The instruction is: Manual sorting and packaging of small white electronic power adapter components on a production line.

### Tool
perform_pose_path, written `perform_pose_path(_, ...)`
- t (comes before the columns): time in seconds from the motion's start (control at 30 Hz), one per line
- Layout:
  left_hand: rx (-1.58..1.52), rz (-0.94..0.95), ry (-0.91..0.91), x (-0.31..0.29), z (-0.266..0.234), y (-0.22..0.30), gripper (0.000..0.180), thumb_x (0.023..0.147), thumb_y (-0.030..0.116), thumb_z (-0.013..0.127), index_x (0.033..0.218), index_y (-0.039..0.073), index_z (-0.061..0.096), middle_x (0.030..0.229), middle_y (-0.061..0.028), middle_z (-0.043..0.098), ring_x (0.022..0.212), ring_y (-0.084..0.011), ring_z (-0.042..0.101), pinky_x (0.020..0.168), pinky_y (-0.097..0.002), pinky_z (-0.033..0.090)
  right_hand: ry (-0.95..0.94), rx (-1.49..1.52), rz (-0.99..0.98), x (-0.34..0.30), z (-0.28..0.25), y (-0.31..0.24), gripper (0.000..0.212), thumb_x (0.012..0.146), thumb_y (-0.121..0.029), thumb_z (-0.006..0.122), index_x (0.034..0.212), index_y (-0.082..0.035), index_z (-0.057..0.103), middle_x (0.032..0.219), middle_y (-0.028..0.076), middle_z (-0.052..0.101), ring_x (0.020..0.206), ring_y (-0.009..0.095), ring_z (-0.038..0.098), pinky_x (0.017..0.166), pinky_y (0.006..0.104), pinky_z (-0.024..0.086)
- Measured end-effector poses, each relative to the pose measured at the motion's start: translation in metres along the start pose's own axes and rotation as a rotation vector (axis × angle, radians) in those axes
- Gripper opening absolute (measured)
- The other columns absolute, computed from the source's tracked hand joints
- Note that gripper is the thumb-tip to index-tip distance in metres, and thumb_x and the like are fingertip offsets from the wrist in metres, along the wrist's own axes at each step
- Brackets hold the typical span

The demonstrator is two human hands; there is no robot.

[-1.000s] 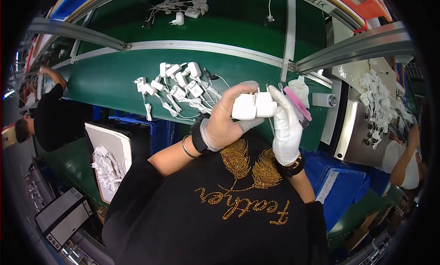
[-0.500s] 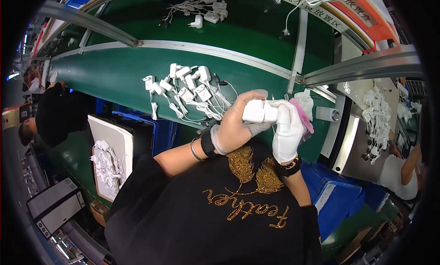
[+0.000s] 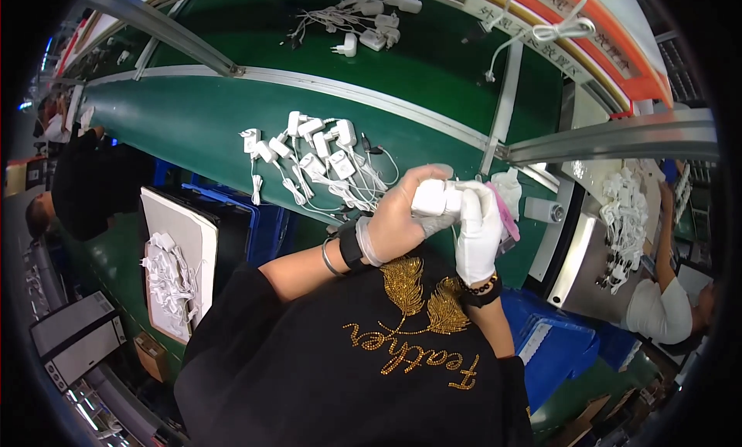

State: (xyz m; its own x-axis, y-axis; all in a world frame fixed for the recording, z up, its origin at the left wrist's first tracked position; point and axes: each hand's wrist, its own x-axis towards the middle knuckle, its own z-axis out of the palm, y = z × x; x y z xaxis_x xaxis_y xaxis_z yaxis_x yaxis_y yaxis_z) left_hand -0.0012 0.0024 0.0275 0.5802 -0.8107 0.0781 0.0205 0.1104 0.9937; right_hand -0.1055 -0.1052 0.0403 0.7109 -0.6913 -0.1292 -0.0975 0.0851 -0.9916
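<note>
Between my two hands is a white power adapter (image 3: 430,198), held up over the near edge of the green workbench (image 3: 209,122). My left hand (image 3: 396,221), in a thin see-through glove, is closed round its left side. On its right side the fingers of my right hand (image 3: 479,230), in a white cloth glove, are pressed against it. A pile of white adapters with coiled cords (image 3: 313,157) lies on the bench, left of and beyond my hands. Past my right hand are a pink object (image 3: 506,207) and a crumpled white cloth or bag (image 3: 506,185).
A metal-framed upper shelf (image 3: 433,68) holds more adapters (image 3: 371,22). A white cord (image 3: 564,29) hangs over its right edge. A small cylinder (image 3: 545,209) is at right. At left stands a tray (image 3: 202,238) of adapters; a blue bin (image 3: 556,331) is below right. Co-workers (image 3: 100,184) are at both sides.
The adapter has turned a little in my hands, and my right hand's fingers have shifted on it. My view has swung slightly; the pile on the bench looks the same.
</note>
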Motion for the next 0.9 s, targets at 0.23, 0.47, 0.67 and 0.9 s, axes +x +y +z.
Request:
perform_pose_path(0.23, -0.146, -0.125, 0.015, 0.006, -0.01, 0.01, 0.058, 0.079, 0.006, 0.076, 0.128, 0.005, 0.043, 0.127, -0.0078, 0.052, 0.116, -0.0174, 0.052, 0.097, -0.0313, 0.044, -0.047, 0.097, -0.007, 0.003, 0.004, -0.007, 0.038, 0.092, -0.002, 0.056, 0.128, 0.0, 0.047, 0.115, 0.008, 0.057, 0.1, 0.014, 0.057, 0.09, 0.0266, 0.045)
perform_pose_path(0.47, -0.259, -0.029, 0.049, 0.022, -0.017, -0.013, 0.056, 0.083, 0.011, 0.072, 0.13, 0.007, 0.043, 0.139, -0.0127, 0.043, 0.13, -0.0232, 0.041, 0.106, -0.037, 0.036, -0.129, 0.147, 0.031, 0.008, 0.012, -0.004, 0.064, 0.09, -0.007, 0.062, 0.145, 0.0, 0.029, 0.124, 0.008, 0.054, 0.104, 0.015, 0.056, 0.091, 0.0272, 0.046)
perform_pose_path(0.67, 0.146, 0.18, -0.18, 0.056, -0.043, -0.009, 0.06, 0.084, 0.023, 0.07, 0.134, 0.004, 0.042, 0.139, -0.019, 0.042, 0.134, -0.0333, 0.037, 0.111, -0.0415, 0.03, -0.125, 0.174, -0.019, 0.013, 0.012, 0.013, 0.072, 0.093, -0.029, 0.061, 0.147, -0.002, 0.024, 0.13, 0.01, 0.05, 0.11, 0.02, 0.056, 0.094, 0.0326, 0.047)
perform_pose_path(0.9, 1.159, 0.258, 0.141, 0.22, -0.207, -0.078, 0.064, 0.078, 0.026, 0.069, 0.135, 0.007, 0.046, 0.126, -0.022, 0.053, 0.122, -0.039, 0.047, 0.103, -0.0436, 0.04, 0.018, 0.528, 0.07, -0.002, -0.001, 0.001, 0.077, 0.091, -0.042, 0.06, 0.147, -0.006, 0.022, 0.127, 0.014, 0.053, 0.103, 0.024, 0.06, 0.084, 0.0364, 0.053)
